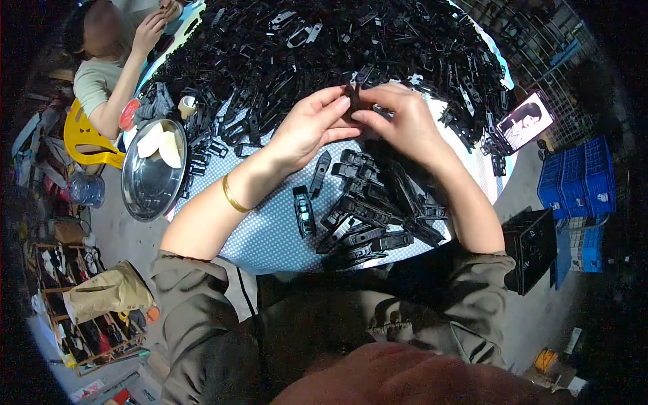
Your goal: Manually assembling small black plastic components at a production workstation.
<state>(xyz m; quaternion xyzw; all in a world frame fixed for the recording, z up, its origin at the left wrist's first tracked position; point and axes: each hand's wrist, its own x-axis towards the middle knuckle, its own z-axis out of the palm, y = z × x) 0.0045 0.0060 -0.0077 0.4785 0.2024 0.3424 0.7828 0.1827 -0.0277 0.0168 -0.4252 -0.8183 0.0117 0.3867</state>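
Observation:
Both my hands meet over the middle of the table, closed on one small black plastic part [352,101]. My left hand [312,125], with a gold bangle [233,194] on its wrist, pinches the part from the left. From the right, my right hand [399,116] grips it between thumb and fingers. Much of the part is hidden by my fingers. Below my hands lies a loose pile of long black plastic parts [364,209]. Left of that pile, two separate black parts rest on the dotted cloth, one with a shiny strip [304,212].
A large heap of black parts [324,47] covers the table's far side. A metal bowl [145,189] with pale pieces stands left. A phone [525,123] leans at the right edge. Blue crates [577,179] and a black crate [533,250] stand right; a person [101,81] sits far left.

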